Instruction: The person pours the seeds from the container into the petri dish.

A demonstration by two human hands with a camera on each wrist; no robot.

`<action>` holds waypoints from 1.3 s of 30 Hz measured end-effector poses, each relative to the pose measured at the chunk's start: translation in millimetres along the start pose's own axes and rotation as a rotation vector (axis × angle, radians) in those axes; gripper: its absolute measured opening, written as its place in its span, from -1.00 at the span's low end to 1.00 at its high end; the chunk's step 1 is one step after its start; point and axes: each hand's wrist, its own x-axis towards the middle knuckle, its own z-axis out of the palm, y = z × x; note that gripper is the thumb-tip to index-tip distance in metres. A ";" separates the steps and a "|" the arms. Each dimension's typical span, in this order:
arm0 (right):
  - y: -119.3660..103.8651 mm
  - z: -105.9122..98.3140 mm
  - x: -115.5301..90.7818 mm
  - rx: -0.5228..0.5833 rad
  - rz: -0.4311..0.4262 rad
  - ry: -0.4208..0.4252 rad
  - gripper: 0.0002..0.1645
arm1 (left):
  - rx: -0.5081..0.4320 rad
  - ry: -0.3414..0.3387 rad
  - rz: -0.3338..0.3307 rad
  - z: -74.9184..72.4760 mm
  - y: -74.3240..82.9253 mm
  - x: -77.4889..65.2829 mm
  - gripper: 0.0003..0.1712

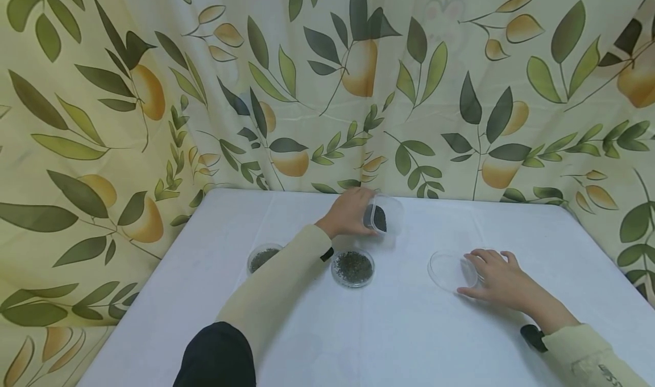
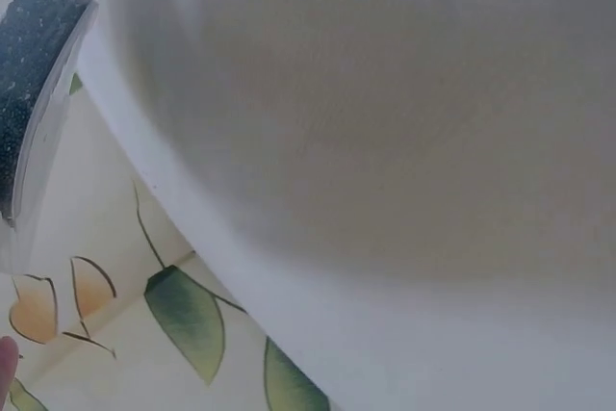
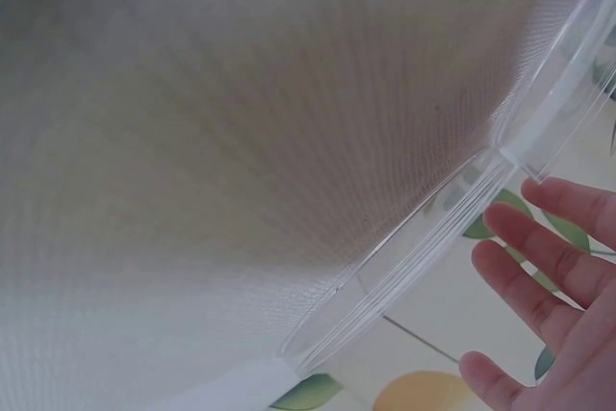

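Note:
My left hand (image 1: 350, 212) grips a clear plastic container (image 1: 393, 211) at the table's far edge. The container is tilted, with dark granules (image 1: 379, 219) gathered inside it. The left wrist view shows the container's granule-filled side (image 2: 38, 74) and one fingertip (image 2: 7, 363). Just in front of it stands a petri dish (image 1: 353, 269) of dark granules. On the right, my right hand (image 1: 498, 279) pinches a clear petri dish piece (image 1: 468, 273) between thumb and fingers. A second clear round piece (image 1: 444, 270) lies against it. Spread fingers (image 3: 539, 267) show in the right wrist view.
Another petri dish (image 1: 262, 257) of dark granules stands to the left, partly hidden by my left sleeve (image 1: 286, 279). A white cloth covers the table (image 1: 399, 330). A leaf-patterned curtain (image 1: 327, 120) hangs right behind the far edge.

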 end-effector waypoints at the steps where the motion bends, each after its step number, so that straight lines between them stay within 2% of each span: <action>1: 0.1 0.0 -0.1 0.000 -0.002 0.003 -0.04 | 0.019 0.003 0.012 -0.6 0.7 0.0 0.16; 6: 0.3 0.1 -0.2 0.001 -0.004 0.008 -0.05 | 0.081 0.013 0.044 -3.1 4.9 0.0 0.17; 15: 0.2 1.5 -1.4 0.000 -0.009 0.015 -0.05 | 0.112 0.042 0.097 -6.3 14.1 0.4 0.13; 24: 0.3 2.1 -1.4 0.005 -0.010 0.013 -0.05 | 0.188 0.049 0.149 -8.8 24.0 2.4 0.11; 39: -0.4 1.9 -0.7 -0.012 -0.001 0.001 -0.05 | 0.254 0.048 0.186 -5.2 47.8 10.1 0.12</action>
